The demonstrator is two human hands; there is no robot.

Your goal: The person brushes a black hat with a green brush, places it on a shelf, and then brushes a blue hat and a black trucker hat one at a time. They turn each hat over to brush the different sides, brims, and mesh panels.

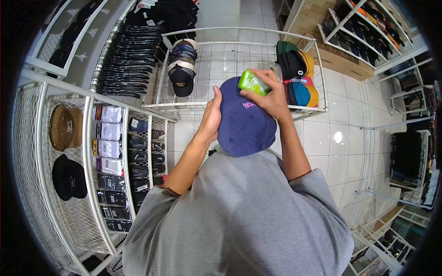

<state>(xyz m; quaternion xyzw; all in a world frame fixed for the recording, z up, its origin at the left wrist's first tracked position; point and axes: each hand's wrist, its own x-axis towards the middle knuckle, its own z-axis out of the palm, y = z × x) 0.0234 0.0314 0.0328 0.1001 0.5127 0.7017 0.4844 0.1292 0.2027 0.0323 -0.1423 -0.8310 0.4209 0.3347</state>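
Observation:
A navy blue cap (248,122) with small pink lettering is held up in front of my chest. My left hand (212,112) grips its left edge, thumb pointing up along the side. In my right hand (271,92) is a bright green palm-sized block (252,83) with a paler pattern. My fingers are closed around the block, which is against the upper part of the cap; its underside is hidden. The exact kind of the green block cannot be made out.
Ahead stands a white wire display table (239,55), with a row of caps (183,69) on its left and stacked caps (297,62) on its right. Black hangers (129,60) crowd a rail at left. A mesh rack (69,96) holds hats and packaged goods (109,129).

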